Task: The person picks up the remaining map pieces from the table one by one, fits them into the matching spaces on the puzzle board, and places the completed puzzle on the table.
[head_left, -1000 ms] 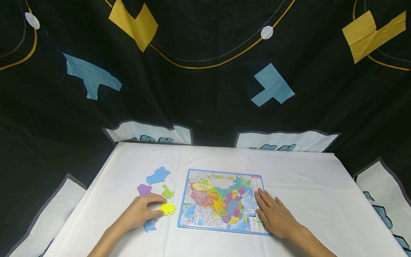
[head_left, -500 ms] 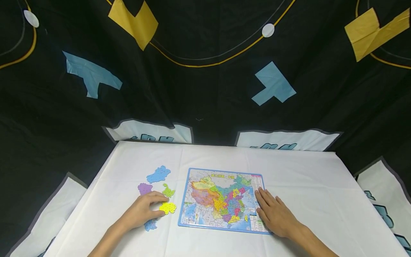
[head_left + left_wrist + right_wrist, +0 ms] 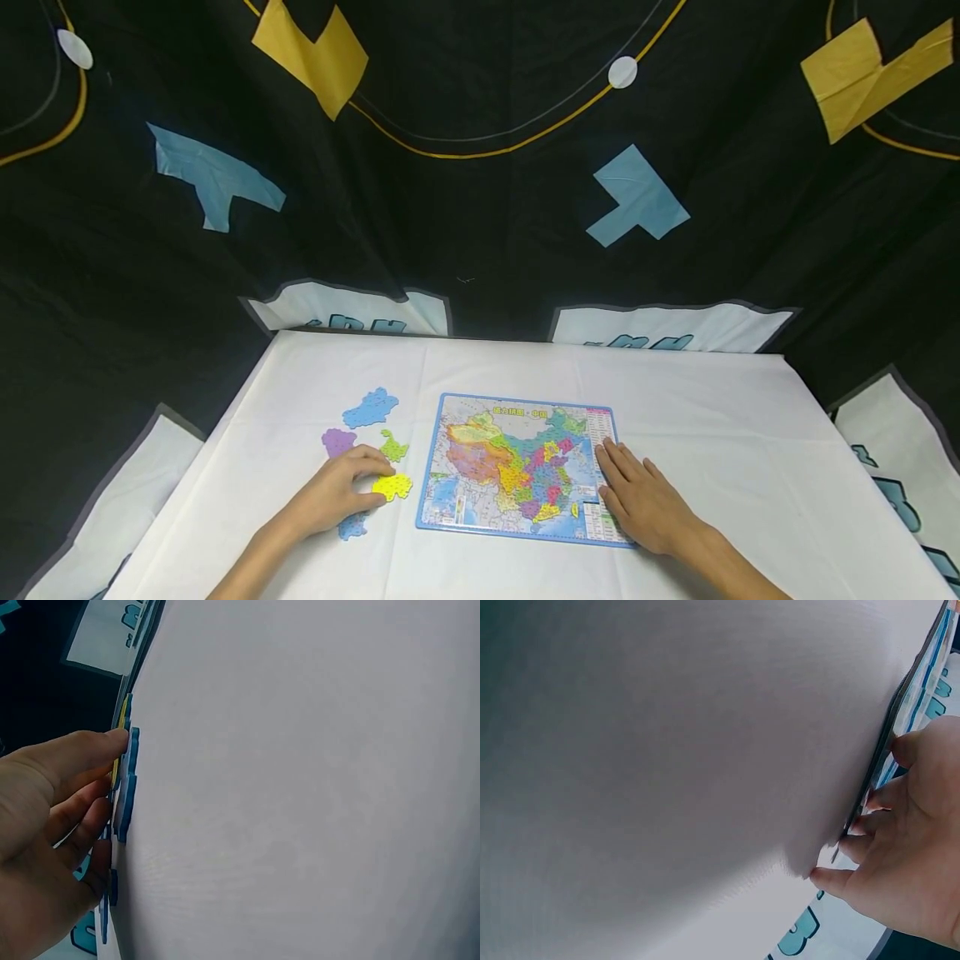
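Observation:
My left hand is at the left of the table, thumb and index finger curled and pinching the left edge of a yellow map puzzle piece. In the left wrist view the thumb touches that edge, seen side-on. A blue piece lies below the hand, partly covered. The puzzle board, a coloured map in a blue frame, lies flat in the middle. My right hand rests on its right side, fingers extended. The right wrist view shows those fingers along the board's edge.
Further puzzle pieces lie left of the board: a large blue one, a purple one partly behind the left hand, and a green one. The white-covered table ends at a black curtain with paper shapes.
Both hands, the pieces and the board keep their places. Only a slight shift of the head view shows.

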`<action>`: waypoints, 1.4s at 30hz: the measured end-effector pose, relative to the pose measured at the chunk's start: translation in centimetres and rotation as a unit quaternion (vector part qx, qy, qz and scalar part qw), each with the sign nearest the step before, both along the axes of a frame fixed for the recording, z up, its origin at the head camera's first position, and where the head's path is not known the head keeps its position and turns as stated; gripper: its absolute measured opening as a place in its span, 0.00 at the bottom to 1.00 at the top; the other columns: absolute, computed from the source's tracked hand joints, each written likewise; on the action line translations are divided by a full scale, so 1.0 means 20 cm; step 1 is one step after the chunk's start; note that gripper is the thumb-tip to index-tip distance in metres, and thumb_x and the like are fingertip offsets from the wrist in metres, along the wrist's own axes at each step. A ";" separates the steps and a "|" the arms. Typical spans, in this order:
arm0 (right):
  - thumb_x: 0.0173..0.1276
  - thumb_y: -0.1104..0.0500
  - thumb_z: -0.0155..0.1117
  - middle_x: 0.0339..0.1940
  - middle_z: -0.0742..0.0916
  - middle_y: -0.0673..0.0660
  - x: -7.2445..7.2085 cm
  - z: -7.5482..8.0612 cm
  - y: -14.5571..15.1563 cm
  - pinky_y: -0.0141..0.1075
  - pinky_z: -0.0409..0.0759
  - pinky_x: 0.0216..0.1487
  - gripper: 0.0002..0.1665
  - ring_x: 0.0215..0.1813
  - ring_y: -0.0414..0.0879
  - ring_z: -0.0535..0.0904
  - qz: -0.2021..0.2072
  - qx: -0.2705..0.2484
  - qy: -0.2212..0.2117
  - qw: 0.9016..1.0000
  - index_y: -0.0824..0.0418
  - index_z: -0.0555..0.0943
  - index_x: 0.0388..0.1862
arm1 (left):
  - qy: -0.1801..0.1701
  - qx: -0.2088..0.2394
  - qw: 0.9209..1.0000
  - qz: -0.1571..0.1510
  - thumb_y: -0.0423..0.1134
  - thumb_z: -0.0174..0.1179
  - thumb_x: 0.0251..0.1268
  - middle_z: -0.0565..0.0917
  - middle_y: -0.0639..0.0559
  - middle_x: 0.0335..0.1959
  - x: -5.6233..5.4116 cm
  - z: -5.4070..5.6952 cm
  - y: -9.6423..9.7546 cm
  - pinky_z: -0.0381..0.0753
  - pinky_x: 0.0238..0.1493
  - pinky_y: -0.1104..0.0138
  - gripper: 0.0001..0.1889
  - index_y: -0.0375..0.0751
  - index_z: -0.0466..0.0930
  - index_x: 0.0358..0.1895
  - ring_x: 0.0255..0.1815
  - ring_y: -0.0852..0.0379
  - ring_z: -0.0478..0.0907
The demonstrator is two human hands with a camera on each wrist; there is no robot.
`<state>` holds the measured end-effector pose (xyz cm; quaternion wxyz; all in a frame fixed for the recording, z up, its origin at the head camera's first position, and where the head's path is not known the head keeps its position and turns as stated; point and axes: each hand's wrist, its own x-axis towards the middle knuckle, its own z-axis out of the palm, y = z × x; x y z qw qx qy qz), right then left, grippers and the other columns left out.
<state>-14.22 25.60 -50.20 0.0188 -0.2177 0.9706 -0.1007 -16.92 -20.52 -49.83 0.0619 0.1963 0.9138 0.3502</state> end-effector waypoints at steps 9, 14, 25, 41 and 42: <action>0.82 0.48 0.45 0.78 0.62 0.65 0.00 0.00 0.00 0.65 0.56 0.69 0.35 0.77 0.62 0.55 -0.003 0.003 -0.009 1.000 0.68 0.59 0.77 | -0.003 -0.012 1.000 0.005 0.36 0.76 0.52 0.80 0.59 0.48 -0.01 0.01 0.02 0.74 0.61 0.51 0.16 0.46 0.85 0.45 0.54 0.50 0.76; 0.82 0.49 0.46 0.78 0.62 0.66 0.00 0.01 0.00 0.65 0.57 0.69 0.35 0.77 0.63 0.55 0.001 0.001 -0.009 1.000 0.69 0.59 0.77 | -0.001 0.012 1.000 0.002 0.36 0.76 0.53 0.80 0.59 0.43 -0.03 0.06 0.03 0.79 0.47 0.63 0.17 0.44 0.85 0.47 0.43 0.56 0.75; 0.82 0.50 0.46 0.78 0.62 0.66 0.00 0.01 0.00 0.65 0.57 0.69 0.34 0.77 0.63 0.56 0.003 0.000 -0.008 1.000 0.69 0.59 0.77 | 0.003 0.044 0.996 -0.080 0.37 0.71 0.59 0.80 0.59 0.47 -0.14 0.11 0.18 0.79 0.48 0.63 0.18 0.42 0.85 0.53 0.45 0.58 0.75; 0.82 0.50 0.46 0.77 0.62 0.67 -0.01 0.01 -0.01 0.65 0.57 0.69 0.34 0.77 0.63 0.56 0.002 0.004 -0.006 1.000 0.70 0.59 0.77 | 0.021 0.056 0.985 -0.160 0.36 0.71 0.61 0.81 0.57 0.51 -0.30 0.07 0.44 0.79 0.49 0.65 0.18 0.41 0.85 0.55 0.45 0.59 0.77; 0.82 0.50 0.46 0.77 0.62 0.67 -0.01 0.01 -0.01 0.65 0.57 0.69 0.34 0.77 0.63 0.55 0.001 0.005 -0.007 1.000 0.70 0.59 0.77 | 0.022 0.057 0.985 -0.163 0.36 0.71 0.61 0.81 0.56 0.51 -0.30 0.07 0.45 0.79 0.50 0.66 0.18 0.41 0.85 0.55 0.46 0.59 0.77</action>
